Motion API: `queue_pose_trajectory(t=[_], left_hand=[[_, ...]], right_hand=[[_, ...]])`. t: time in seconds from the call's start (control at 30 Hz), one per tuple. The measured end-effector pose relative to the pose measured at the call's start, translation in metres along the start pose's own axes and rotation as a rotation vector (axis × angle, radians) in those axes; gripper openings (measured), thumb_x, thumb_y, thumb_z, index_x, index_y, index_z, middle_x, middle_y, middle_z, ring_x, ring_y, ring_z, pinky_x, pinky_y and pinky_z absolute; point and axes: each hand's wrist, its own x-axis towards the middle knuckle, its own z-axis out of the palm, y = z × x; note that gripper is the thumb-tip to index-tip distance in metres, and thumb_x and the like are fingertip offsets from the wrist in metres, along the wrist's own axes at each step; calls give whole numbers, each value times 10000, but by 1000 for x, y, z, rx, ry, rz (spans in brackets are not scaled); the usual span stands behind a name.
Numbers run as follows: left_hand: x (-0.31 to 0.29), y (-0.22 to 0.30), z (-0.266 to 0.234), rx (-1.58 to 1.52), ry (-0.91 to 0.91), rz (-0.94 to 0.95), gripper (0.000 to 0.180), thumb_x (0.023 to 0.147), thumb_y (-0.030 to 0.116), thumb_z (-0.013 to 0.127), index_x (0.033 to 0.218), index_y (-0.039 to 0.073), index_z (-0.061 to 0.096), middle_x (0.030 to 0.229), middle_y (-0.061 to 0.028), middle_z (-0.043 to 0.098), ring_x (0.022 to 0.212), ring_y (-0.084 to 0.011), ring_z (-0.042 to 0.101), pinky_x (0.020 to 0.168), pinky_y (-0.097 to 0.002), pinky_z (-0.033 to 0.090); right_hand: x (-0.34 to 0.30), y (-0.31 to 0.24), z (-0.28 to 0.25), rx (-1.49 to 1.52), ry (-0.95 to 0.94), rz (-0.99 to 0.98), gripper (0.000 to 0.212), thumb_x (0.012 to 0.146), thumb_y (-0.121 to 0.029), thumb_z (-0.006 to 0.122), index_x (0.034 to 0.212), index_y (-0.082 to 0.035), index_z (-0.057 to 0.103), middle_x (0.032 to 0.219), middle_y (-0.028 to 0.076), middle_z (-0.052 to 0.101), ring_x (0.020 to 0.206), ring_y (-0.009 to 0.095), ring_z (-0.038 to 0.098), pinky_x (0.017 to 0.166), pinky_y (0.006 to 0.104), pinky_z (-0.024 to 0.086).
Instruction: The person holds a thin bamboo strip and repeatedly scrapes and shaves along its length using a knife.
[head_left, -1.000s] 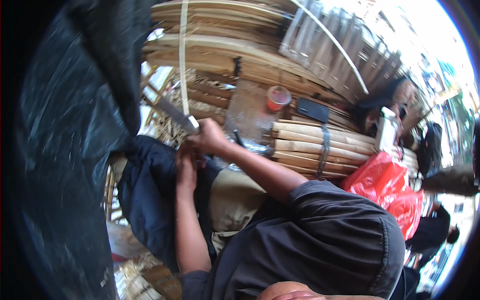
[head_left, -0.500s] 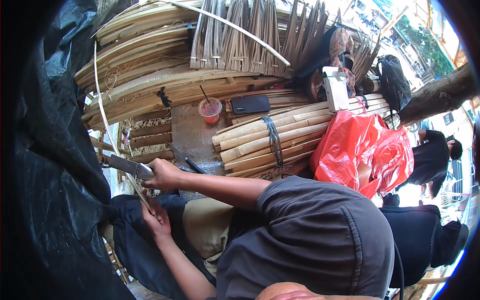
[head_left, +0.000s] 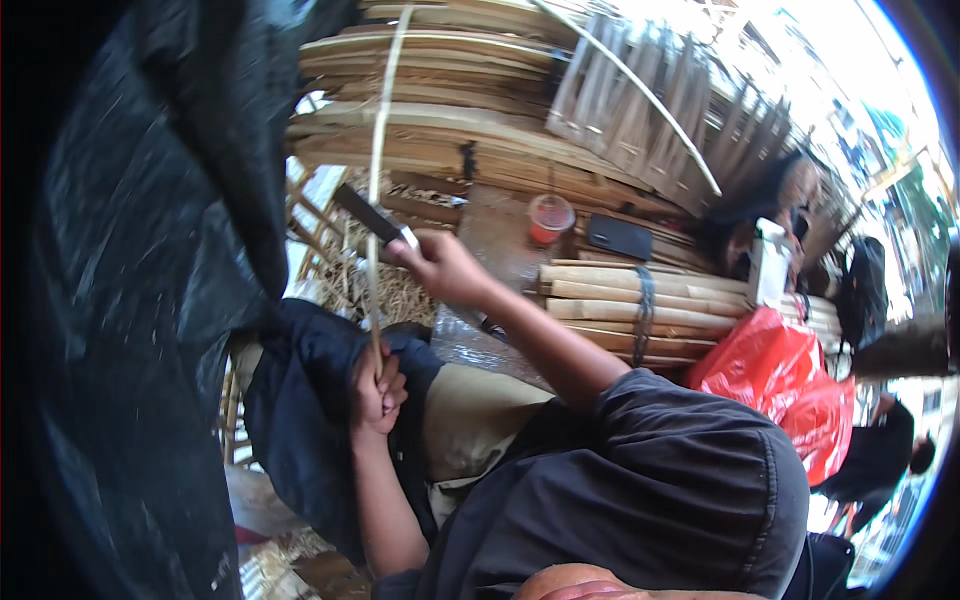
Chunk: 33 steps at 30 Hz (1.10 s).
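My right hand (head_left: pixel 442 266) is closed round the handle of a broad, dark-bladed knife (head_left: pixel 366 210). Its blade lies across a long, pale, thin strip (head_left: pixel 380 140), apparently bamboo, that stands nearly upright in the view. Lower down, my left hand (head_left: pixel 378 398) grips that strip near its bottom end, over the dark cloth (head_left: pixel 310 370) on my lap. The blade sits some way above the left hand. Whether the edge cuts into the strip cannot be made out. Dry shavings (head_left: pixel 375 285) lie beneath the knife.
Split bamboo lengths (head_left: pixel 440 120) are stacked at the back. A tied bamboo bundle (head_left: pixel 600 300), red drink cup (head_left: pixel 550 218), dark phone (head_left: pixel 620 236), white box (head_left: pixel 769 262) and red plastic bag (head_left: pixel 770 370) are to the right. Black sheeting (head_left: pixel 150 330) hangs at left.
The view has swung, shifting the scene rightward. The strip has turned more upright. My right hand with the knife is now farther along the strip from my left hand, which still grips it.
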Motion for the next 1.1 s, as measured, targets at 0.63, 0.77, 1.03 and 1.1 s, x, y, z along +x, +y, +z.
queue_pose_trajectory(t=[0.63,0.77,1.03,1.1], left_hand=[[1,-13,-38,108,44,-6,386,1033,482,432,898,128,512,496,50,327,334,-40,275,308,-202,233],[1,-12,-41,65,23,-21,380,1035,476,428,885,135,506,491,54,326,333,-42,272,310,-204,225],[-1,-11,-38,83,9,-31,374,1030,485,437,890,142,493,494,57,331,333,-37,261,312,-205,219],[-8,-16,-40,70,1,-38,375,1031,486,433,892,142,492,496,57,329,335,-35,263,312,-205,219]], right_hand=[[149,2,-29,-903,-39,-31,589,934,-546,547,909,18,715,823,275,687,810,437,688,730,511,542],[108,21,-12,-956,-170,-186,590,928,-570,556,856,-7,716,733,254,675,738,386,707,681,463,557],[137,22,-48,-940,56,-83,617,907,-577,558,768,3,711,722,249,673,730,416,696,668,483,558],[119,29,-46,-873,44,-70,637,903,-581,552,765,21,705,683,260,656,700,421,691,684,492,556]])
